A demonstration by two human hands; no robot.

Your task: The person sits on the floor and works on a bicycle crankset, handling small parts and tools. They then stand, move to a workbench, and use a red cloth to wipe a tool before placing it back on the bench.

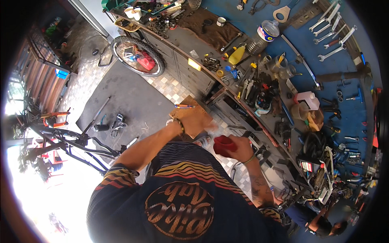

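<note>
Board [180, 112] is lying beneath your left hand [198, 121], which is blurring and leaving it unclear whether it is spread or pinching something. Your right hand [242, 148] is gripping a red cup-like item [224, 146], curling around its side and holding it over the tiled floor [172, 91], near the cluttered worktop [184, 44].

mat [133, 93]: left of left grip [198, 122] | workbench [202, 81]: right of right grip [240, 147]

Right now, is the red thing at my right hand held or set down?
Held: your right hand is curled around the red thing. Whether it contains anything, I cannot tell.
</note>
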